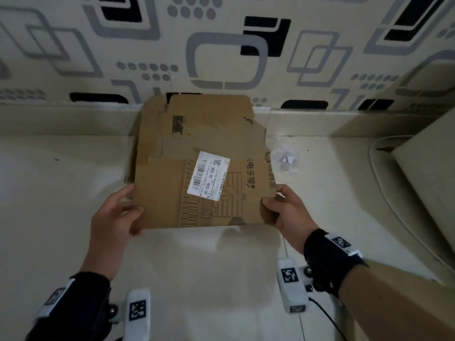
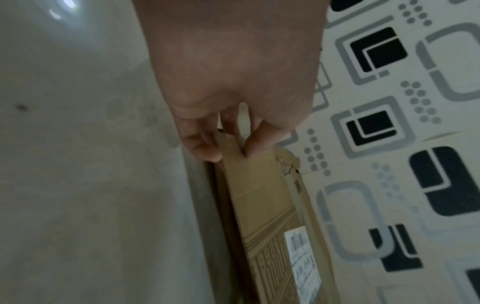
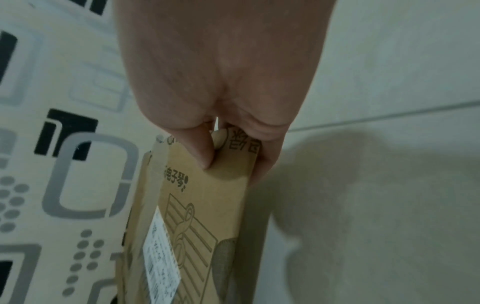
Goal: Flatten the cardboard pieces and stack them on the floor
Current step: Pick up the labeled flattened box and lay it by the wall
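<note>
A flattened brown cardboard piece (image 1: 197, 168) with a white shipping label (image 1: 208, 178) and printed artwork is held just above the pale tiled floor, in front of the wall. My left hand (image 1: 118, 212) pinches its near left corner, thumb on top. My right hand (image 1: 283, 207) pinches the near right corner, where a small flap is folded. In the left wrist view the left hand's fingers (image 2: 205, 148) clamp the cardboard's edge (image 2: 259, 195). The right wrist view shows my thumb (image 3: 202, 148) pressed on the printed cardboard face (image 3: 207, 205). More cardboard layers show at the sheet's left edge.
A patterned wall (image 1: 221, 45) with a low skirting ledge (image 1: 320, 121) stands right behind the cardboard. A crumpled clear plastic scrap (image 1: 286, 159) lies on the floor to the right. A pale cabinet or furniture edge (image 1: 423, 173) with a cable (image 1: 379, 193) is at the far right.
</note>
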Demonstrator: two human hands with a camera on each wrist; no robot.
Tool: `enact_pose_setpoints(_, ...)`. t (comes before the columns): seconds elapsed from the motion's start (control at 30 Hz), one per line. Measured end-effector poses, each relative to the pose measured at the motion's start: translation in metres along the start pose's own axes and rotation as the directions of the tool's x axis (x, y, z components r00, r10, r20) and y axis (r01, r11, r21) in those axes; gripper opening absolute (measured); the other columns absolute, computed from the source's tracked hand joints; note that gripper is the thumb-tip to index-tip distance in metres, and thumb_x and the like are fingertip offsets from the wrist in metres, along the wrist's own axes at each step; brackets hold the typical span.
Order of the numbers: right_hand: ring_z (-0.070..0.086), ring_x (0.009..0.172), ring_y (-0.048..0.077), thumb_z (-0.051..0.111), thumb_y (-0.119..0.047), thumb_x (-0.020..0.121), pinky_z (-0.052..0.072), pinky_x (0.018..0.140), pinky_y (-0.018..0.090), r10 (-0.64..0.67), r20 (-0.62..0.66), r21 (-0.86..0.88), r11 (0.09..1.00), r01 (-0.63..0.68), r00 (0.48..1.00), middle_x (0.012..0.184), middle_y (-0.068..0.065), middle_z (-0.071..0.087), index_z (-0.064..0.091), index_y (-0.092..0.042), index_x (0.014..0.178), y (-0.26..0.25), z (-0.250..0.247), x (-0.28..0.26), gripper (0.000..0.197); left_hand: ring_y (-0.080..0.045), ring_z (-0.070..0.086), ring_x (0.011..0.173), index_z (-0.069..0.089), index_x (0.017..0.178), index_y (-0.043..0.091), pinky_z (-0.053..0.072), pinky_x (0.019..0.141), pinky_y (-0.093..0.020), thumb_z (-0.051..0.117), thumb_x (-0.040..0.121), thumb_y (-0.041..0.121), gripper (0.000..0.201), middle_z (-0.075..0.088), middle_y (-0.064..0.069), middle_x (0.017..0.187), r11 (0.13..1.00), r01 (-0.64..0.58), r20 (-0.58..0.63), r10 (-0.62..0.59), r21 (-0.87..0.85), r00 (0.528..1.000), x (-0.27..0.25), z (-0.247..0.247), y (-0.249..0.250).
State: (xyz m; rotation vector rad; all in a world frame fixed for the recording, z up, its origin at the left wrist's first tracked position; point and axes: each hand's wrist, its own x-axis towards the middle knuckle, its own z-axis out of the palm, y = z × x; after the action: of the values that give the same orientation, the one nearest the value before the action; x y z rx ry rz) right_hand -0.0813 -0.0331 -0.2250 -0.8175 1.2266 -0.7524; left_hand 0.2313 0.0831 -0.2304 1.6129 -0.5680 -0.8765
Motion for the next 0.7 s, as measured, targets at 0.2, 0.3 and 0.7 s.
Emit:
enact_pose_setpoints(0.2,0.064,0.096,0.027,0.056,0.005,0.092,0.052,0.095,0.052,-0.016,0.028,-0.118,0.993,0.019,0.999,0.084,0.002,0.069,0.06,-0.017,0.125,0.022,0.025,0.001,0.04,-0.024,0.063,0.084,0.063,0.137,0.029,0.054,0.069,-0.035,0.062,0.092,-0.005,0.056,0.068,-0.011,0.099,0.994,0.011,-0.091,-0.001,0.109,0.996,0.002,-0.023,-0.031)
enact_pose_setpoints(0.3,0.066,0.102,0.029,0.057,0.005,0.091,0.054,0.093,0.049,-0.035,-0.012,-0.208,0.978,0.032,0.999,0.105,0.009,0.069,0.052,-0.025,0.137,0.024,0.03,0.003,0.056,-0.022,0.057,0.07,0.06,0.144,0.019,0.051,0.064,-0.032,0.063,0.093,-0.007,0.058,0.063,-0.009,0.089,0.983,0.006,-0.093,0.011,0.184,0.996,0.006,-0.022,-0.038)
enact_pose_setpoints(0.7,0.068,0.086,0.007,0.053,0.007,0.09,0.052,0.07,0.018,-0.096,-0.023,-0.319,0.944,0.084,0.995,0.094,-0.013,0.069,0.062,-0.045,0.116,0.037,0.03,-0.016,0.059,-0.024,0.057,0.074,0.067,0.137,0.019,0.046,0.079,-0.033,0.073,0.084,-0.002,0.057,0.065,-0.009,0.084,0.918,0.032,-0.125,0.019,0.396,0.992,-0.005,-0.033,-0.042)
